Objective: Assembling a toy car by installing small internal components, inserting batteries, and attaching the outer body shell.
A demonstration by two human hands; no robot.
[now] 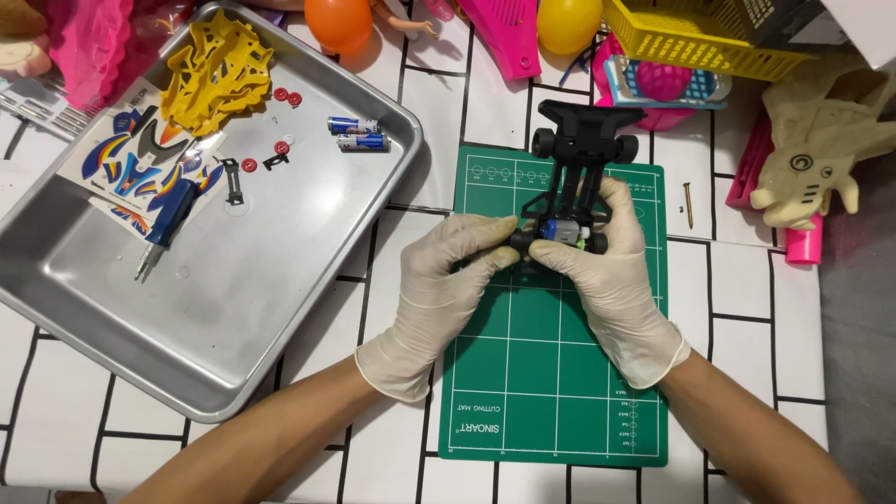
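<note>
The green cutting mat [560, 373] serves as the landmark; to its left lies a large metal tray [187, 308] holding a yellow plastic body shell [215, 75], a sticker sheet [131, 168], a blue-handled screwdriver [168, 219], two small batteries [359, 133] and a few red wheel hubs [287, 95]. Over the mat's upper half sits the black toy car chassis [574, 168], its long axis running straight away from the person, the wide bumper end with two small wheels overhanging the mat's far edge and the motor end toward the person. The left hand [439, 289], gloved, is curled with fingertips pinching the near left side of the chassis; the right hand [607, 271], also gloved, wraps closed around the near right side, thumb by the small silver motor. The chassis looks light, stiff thin plastic, likely to flex or snap at its slender struts, so the solid side rails near the motor seem the safest grip. Right of the mat lies a small screw [689, 203].
</note>
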